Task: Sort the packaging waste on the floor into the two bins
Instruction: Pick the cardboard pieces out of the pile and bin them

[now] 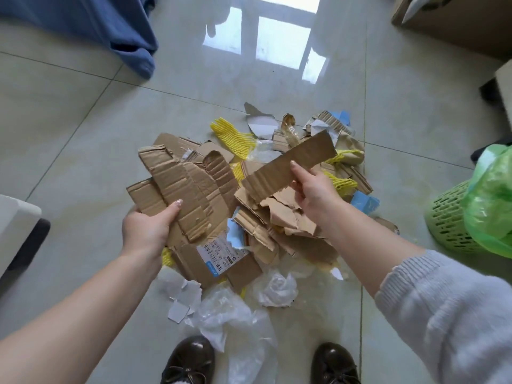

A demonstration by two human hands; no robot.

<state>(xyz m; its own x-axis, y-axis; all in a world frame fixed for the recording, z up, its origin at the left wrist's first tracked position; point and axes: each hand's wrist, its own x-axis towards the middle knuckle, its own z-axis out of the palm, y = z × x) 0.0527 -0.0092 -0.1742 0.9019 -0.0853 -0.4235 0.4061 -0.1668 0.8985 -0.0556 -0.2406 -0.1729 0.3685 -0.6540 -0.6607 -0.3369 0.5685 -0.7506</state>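
Note:
A heap of packaging waste lies on the tiled floor: torn brown cardboard [266,234], yellow foam netting [235,138], clear plastic film [235,314], grey and blue paper scraps [182,297]. My left hand [146,228] grips a stack of several torn cardboard pieces [182,187] above the heap's left side, thumb on top. Over the heap's right side, my right hand [313,189] holds one long cardboard strip [291,166]. A green mesh bin [454,220] with a green plastic liner stands at the right edge.
A blue cloth [105,26] hangs at the top left. Wooden furniture [457,20] fills the top right corner. A white and dark object [16,234] sits at the left edge. My two dark shoes [191,361] stand just below the heap.

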